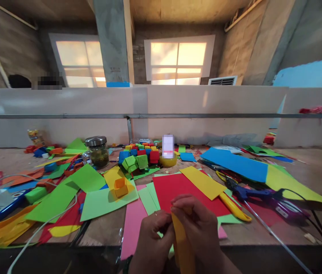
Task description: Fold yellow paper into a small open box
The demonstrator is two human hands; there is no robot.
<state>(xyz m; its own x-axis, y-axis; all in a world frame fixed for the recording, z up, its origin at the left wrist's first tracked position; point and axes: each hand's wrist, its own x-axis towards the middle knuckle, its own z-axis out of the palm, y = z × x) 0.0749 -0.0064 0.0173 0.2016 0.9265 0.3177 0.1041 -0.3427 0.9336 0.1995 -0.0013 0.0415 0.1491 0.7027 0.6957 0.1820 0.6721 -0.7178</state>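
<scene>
A folded yellow-orange strip of craft paper or foam (183, 247) stands upright between my hands at the table's near edge. My left hand (153, 241) is closed, its fingertips pinching the strip's left side near the top. Wrapped round the right side and top is my right hand (199, 228), with its fingers bent over the upper end. The fingers partly hide that end. Just beyond my hands lie a red sheet (163, 190) and a yellow rectangle (202, 182). A small open yellow-orange box (120, 187) sits on a pale green sheet (98, 207) to the left.
Several coloured cubes (142, 161) are heaped beside a lidded glass jar (97, 154). A phone (168, 145) stands on a yellow tape roll (168, 160). To the right are yellow-handled scissors (236, 207), a purple-and-blue glue gun (287, 209) and a blue sheet (235, 163). A white cable (45, 219) crosses the left.
</scene>
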